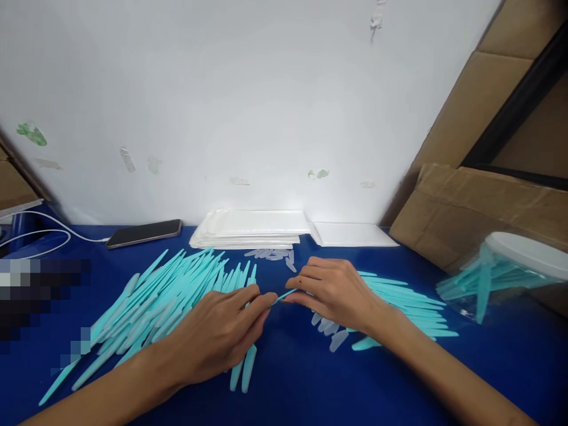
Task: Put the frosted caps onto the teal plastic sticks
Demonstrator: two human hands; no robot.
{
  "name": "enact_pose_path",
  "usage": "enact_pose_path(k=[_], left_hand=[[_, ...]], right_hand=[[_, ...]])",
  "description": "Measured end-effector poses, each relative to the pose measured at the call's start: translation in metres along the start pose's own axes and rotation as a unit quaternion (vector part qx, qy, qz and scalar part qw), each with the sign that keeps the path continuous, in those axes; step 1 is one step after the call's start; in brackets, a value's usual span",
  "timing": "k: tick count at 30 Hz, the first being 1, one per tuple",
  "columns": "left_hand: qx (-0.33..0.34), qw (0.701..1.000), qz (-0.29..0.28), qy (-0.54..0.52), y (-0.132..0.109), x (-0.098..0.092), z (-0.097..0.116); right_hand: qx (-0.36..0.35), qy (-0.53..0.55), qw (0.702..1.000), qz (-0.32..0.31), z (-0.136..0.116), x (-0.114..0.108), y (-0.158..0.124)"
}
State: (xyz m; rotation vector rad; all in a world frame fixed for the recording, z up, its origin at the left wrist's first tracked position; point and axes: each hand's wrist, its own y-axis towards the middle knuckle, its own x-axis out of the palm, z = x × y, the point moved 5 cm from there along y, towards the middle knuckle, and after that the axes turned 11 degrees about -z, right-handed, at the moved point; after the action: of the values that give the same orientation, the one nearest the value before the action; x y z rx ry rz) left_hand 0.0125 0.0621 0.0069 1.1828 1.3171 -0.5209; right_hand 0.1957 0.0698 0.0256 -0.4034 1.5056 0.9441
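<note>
Between my two hands, over the blue table, is a thin turquoise stick. My left hand pinches its left end, and my right hand pinches the right end. Behind my left hand spreads a large pile of turquoise sticks, some with frosted covers on their tips. Two sticks poke out below my left hand. A smaller pile of turquoise sticks lies beyond my right wrist. Small frosted covers rest below my right hand, and more covers sit farther back.
Along the white wall are a stack of white packets, another flat packet and a phone with a white cable. At the right, a clear jar of sticks lies beside cardboard.
</note>
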Motion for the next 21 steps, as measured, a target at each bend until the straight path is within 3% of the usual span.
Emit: enact_pose_path(k=[7, 12, 18, 21], left_hand=[[-0.007, 0.998, 0.060, 0.007, -0.002, -0.007, 0.004], [0.032, 0.997, 0.076, 0.000, -0.004, -0.014, 0.012], [0.116, 0.990, 0.070, -0.037, -0.004, -0.020, 0.026], [0.142, 0.988, 0.038, -0.048, -0.003, -0.020, 0.032]], right_hand=[[0.001, 0.005, 1.000, -0.019, 0.013, 0.000, -0.001], [-0.015, 0.011, 0.999, -0.027, 0.006, 0.004, 0.001], [-0.031, 0.035, 0.999, -0.009, -0.002, 0.002, 0.003], [-0.020, 0.025, 0.999, -0.003, -0.003, 0.001, 0.003]])
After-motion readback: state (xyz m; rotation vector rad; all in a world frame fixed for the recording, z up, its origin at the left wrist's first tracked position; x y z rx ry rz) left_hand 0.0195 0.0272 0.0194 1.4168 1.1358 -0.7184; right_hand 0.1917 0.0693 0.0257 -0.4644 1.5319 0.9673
